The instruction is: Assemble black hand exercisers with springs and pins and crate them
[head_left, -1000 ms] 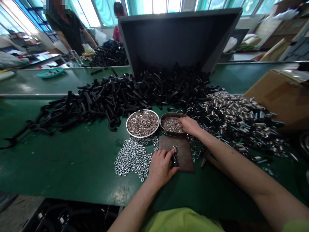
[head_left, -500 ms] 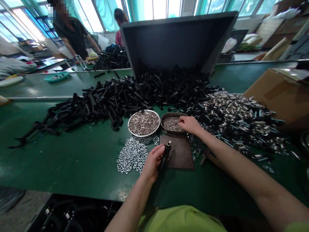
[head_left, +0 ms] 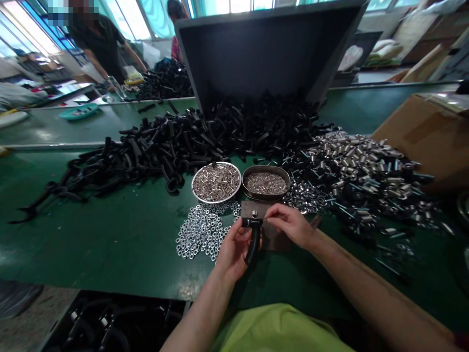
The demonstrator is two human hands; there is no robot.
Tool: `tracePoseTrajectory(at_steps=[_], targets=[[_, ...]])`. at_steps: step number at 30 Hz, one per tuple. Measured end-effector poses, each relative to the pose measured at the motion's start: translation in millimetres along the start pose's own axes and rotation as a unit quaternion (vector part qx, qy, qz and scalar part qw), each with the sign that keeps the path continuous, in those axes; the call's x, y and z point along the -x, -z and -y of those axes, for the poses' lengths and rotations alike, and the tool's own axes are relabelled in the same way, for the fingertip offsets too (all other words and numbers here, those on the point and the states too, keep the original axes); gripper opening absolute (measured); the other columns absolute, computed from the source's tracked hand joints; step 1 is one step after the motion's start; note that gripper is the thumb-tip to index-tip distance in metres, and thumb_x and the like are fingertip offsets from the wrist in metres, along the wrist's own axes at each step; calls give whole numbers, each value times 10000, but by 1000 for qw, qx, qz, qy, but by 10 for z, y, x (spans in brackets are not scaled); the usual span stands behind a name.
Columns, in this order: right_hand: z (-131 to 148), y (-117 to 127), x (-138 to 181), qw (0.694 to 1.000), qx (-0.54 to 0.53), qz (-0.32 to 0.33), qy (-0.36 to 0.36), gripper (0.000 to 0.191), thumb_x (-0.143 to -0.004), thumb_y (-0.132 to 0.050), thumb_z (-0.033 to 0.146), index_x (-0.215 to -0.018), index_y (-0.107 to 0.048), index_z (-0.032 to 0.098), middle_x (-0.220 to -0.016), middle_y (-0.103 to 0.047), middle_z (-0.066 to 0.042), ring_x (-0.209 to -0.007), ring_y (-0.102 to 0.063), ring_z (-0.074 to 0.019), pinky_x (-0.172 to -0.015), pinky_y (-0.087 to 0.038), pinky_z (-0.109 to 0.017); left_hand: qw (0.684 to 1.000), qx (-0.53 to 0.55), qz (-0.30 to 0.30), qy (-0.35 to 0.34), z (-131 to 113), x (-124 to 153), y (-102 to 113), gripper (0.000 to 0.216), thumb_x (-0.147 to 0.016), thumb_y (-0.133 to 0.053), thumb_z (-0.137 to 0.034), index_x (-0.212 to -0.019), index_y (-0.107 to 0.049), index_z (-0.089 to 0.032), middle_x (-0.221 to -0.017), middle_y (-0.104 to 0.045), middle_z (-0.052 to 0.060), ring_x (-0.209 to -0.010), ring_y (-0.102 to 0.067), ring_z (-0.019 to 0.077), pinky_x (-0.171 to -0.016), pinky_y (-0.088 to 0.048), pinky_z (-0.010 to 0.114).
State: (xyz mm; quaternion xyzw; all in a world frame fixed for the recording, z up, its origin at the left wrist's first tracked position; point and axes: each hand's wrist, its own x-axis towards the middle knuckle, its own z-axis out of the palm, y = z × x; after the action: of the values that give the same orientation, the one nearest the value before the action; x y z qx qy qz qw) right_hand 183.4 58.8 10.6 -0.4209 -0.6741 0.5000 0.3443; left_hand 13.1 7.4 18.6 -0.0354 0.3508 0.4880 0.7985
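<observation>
My left hand (head_left: 230, 254) is wrapped round a black curved handle (head_left: 253, 244), which has a small silver metal fitting (head_left: 254, 213) standing up at its top end. Close to the right side of that end, my right hand (head_left: 289, 226) is closed in a pinch; whatever sits between its fingertips is too small to make out. Beneath both hands lies a flat brown plate (head_left: 276, 242). Just beyond are a round dish (head_left: 216, 201) of small metal pins and an oval tin (head_left: 266, 197) of tiny metal parts. Loose metal rings (head_left: 200, 232) are spread left of my left hand.
Black handles (head_left: 176, 142) are heaped across the green table (head_left: 139, 244), spilling from a tipped grey bin (head_left: 271, 49). Silver sleeves and bolts (head_left: 355, 161) pile up at right, beside a cardboard box (head_left: 428, 137). A person (head_left: 100, 41) stands at the far left.
My right hand has come from the oval tin back toward me, to the end of the handle. My left hand has turned the handle so its top end faces right.
</observation>
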Motion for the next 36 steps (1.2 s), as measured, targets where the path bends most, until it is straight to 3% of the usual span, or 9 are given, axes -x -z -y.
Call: tracePoseTrajectory(at_steps=[9, 13, 15, 18, 21, 23, 29, 33, 36], targets=[[-90, -19, 0, 979, 184, -37, 84, 74, -825, -536, 147, -769, -565, 185, -791, -591, -16, -757, -562, -152, -701, -435, -285, 992, -119, -2, -46, 68, -166, 64, 302, -739, -683, -389, -902, -639, -138, -715, -645, 20, -587, -608, 116, -680, -530, 271], [-306, 87, 0, 928, 330, -9, 170, 76, -876, -496, 179, -908, -565, 177, -851, -610, -46, -769, -555, -158, -679, -414, -275, 930, -345, 38, -124, -24, -297, 87, 458, -678, -738, -376, -1072, -648, -161, -939, -689, 57, -819, -636, 174, -815, -477, 303], [-408, 138, -11, 867, 441, 22, 233, 137, -907, -446, 181, -895, -583, 168, -830, -613, -60, -771, -544, -169, -659, -381, -278, 852, -490, 47, -176, -65, -344, 83, 535, -653, -758, -379, -1127, -629, -167, -1036, -675, 76, -943, -614, 222, -888, -440, 345], [-475, 171, -38, 781, 556, 57, 280, 223, -926, -402, 166, -828, -602, 168, -744, -603, -53, -702, -514, -169, -594, -315, -289, 655, -700, 51, -281, -54, -355, 88, 601, -636, -768, -397, -1167, -597, -171, -1112, -643, 103, -1039, -561, 277, -937, -402, 416], [-403, 180, -52, 756, 590, 75, 272, 213, -928, -428, 197, -826, -612, 168, -731, -601, -54, -696, -506, -171, -584, -297, -299, 461, -815, 65, -347, 25, -314, 137, 597, -690, -723, -388, -1213, -544, -163, -1095, -629, 114, -1034, -530, 294, -913, -399, 451], [-302, 208, -8, 762, 590, 93, 253, 175, -920, -465, 235, -845, -613, 176, -762, -608, -54, -729, -516, -176, -600, -313, -298, 401, -840, 66, -359, 77, -293, 189, 592, -721, -697, -378, -1242, -503, -177, -1080, -625, 104, -1010, -527, 285, -882, -410, 441], [-257, 567, 688, 805, 592, -41, 29, 194, -862, -534, 324, -1017, -560, 211, -971, -615, -84, -878, -548, -233, -674, -418, -323, 421, -824, -14, -378, 131, -319, 272, 586, -612, -784, -425, -1098, -540, -207, -1050, -608, 71, -991, -533, 265, -850, -419, 404], [-532, 808, 1259, 790, 589, -91, -142, 205, -818, -519, 401, -852, -536, 200, -841, -600, -112, -811, -579, -287, -641, -455, -388, 412, -829, -34, -377, 125, -330, 235, 556, -572, -802, -440, -1016, -576, -194, -997, -590, 63, -954, -521, 262, -821, -425, 392], [-480, 791, 1348, 818, 515, -136, -218, 214, -834, -450, 397, -857, -525, 198, -832, -630, -125, -777, -615, -297, -635, -474, -407, 412, -831, -31, -372, 113, -331, 209, 561, -561, -808, -435, -1008, -580, -183, -990, -587, 63, -952, -519, 258, -824, -425, 389]])
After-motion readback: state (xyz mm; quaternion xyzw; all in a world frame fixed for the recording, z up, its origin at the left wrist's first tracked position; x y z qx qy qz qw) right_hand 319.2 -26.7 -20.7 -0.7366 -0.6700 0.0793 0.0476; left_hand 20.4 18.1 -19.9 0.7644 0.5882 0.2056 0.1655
